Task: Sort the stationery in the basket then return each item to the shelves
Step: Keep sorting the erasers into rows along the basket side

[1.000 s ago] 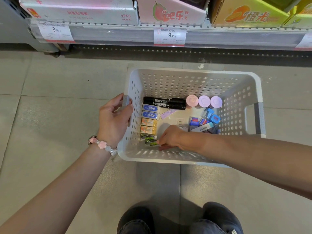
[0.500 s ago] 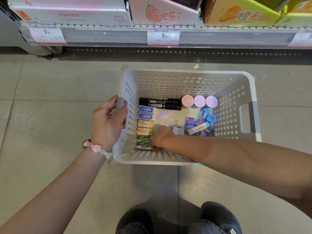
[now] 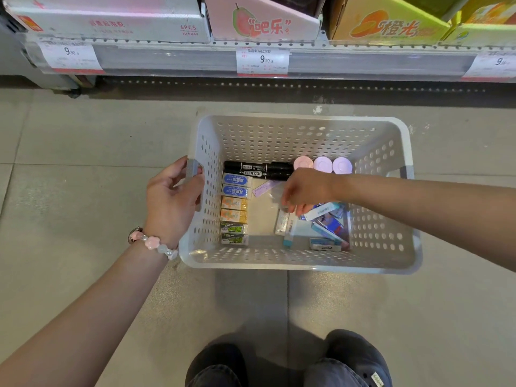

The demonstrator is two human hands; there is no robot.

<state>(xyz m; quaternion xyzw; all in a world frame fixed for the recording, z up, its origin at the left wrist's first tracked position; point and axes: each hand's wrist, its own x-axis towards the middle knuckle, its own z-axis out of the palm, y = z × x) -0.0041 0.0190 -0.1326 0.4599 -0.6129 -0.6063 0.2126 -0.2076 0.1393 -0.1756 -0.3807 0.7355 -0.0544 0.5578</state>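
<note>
Down on the grey tiled floor (image 3: 83,152) sat the white plastic basket (image 3: 301,263), its walls punched with round holes, and the left hand (image 3: 171,199) gripped the grey handle (image 3: 192,169) on the left rim, fingers curled round it, a beaded pink bracelet (image 3: 152,243) at the wrist. Along the left wall ran a neat column of small boxed erasers: two blue (image 3: 236,185), two orange (image 3: 234,209), two green (image 3: 233,233). Against the far wall lay two black markers (image 3: 257,170) side by side, with three round pastel discs (image 3: 322,164) next to them towards the far right corner. The right hand (image 3: 304,191) hung over the middle of the basket, fingers pointing down and loosely bent above a clear plastic packet (image 3: 262,212) flat on the bottom; whether they pinched anything could not be made out. Just below its fingertips lay a loose heap of small blue and white cartons (image 3: 326,224) by the right wall, the forearm crossing the right rim and covering part of them. Beyond the basket stood the shelf edge (image 3: 167,58) with price tags (image 3: 262,61), and cardboard display boxes (image 3: 262,20) above. Two dark shoes (image 3: 357,358) showed at the bottom.
</note>
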